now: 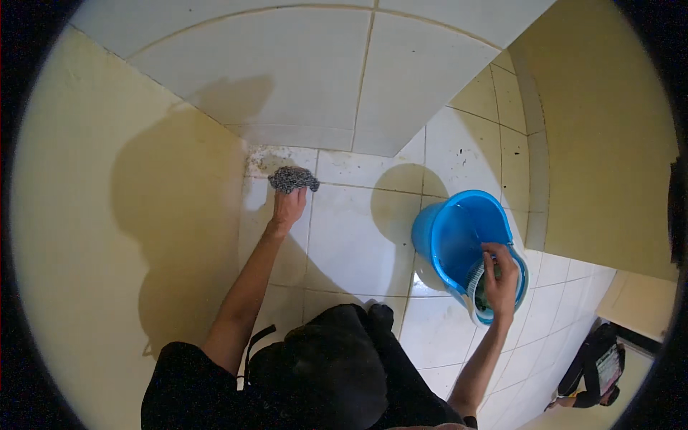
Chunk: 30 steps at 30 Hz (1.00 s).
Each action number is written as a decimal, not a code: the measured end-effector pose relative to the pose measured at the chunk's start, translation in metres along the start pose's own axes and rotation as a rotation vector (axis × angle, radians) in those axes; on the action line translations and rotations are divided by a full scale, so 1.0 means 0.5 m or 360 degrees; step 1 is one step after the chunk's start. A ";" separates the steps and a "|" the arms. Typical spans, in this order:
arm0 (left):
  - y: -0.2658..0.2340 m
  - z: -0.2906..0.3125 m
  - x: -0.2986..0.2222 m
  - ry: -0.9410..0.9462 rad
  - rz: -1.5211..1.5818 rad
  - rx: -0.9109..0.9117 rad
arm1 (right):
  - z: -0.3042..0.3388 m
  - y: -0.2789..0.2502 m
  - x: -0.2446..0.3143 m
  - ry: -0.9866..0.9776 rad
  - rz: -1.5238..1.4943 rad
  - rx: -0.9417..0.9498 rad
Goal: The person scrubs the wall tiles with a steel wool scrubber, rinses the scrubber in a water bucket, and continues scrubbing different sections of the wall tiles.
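Observation:
My left hand (289,206) is closed on a bunched grey-and-black speckled cloth (294,178). The cloth lies against the white floor tiles near the corner, beside a patch of brown dirt (269,159) at the foot of the tiled wall. On the right, my right hand (503,279) is over the blue bucket (453,236), above the wringer basket at its near end. Its fingers are partly bent, with a gap between thumb and forefinger, and nothing shows in them. The palm side is hidden.
A yellow wall (93,179) runs along the left, and a white tiled wall (287,72) rises ahead. Another yellow wall (609,143) stands beyond the bucket. Dark specks dot the floor (462,154) at the far right. Another person in dark clothes (595,365) is at the lower right.

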<state>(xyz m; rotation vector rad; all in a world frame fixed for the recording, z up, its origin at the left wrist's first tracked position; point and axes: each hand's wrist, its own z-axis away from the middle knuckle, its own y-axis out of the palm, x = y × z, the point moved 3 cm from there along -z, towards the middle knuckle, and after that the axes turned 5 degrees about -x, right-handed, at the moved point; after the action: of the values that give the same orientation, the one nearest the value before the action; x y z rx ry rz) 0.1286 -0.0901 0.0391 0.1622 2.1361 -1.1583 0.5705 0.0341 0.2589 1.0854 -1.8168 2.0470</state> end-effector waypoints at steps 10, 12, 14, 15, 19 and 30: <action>0.033 -0.098 -0.346 0.0818 0.0572 0.0568 | -0.008 0.027 -0.026 0.0159 -0.0053 -0.0270; 0.033 -0.130 -0.471 0.0999 0.0644 0.0692 | -0.010 0.015 -0.030 0.0234 -0.0129 -0.0318; 0.076 -0.125 -0.588 0.1188 0.0674 0.1492 | -0.009 0.006 -0.064 0.0397 -0.0469 -0.0417; 0.104 -0.123 -0.629 0.1210 0.0698 0.1523 | -0.013 -0.002 -0.065 0.0434 -0.0457 -0.0441; 0.242 -0.080 -0.723 0.1217 -0.0132 0.2193 | -0.042 -0.013 -0.068 0.0501 -0.0632 -0.0370; 0.576 0.011 -0.578 0.1387 -0.0774 0.2217 | -0.154 0.137 -0.161 0.0028 0.0545 0.0373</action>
<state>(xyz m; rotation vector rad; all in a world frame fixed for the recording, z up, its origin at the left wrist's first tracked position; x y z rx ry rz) 0.4676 0.1360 0.0185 0.9152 1.5160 -3.1266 0.5581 0.1151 0.1569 0.8494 -1.8993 2.5081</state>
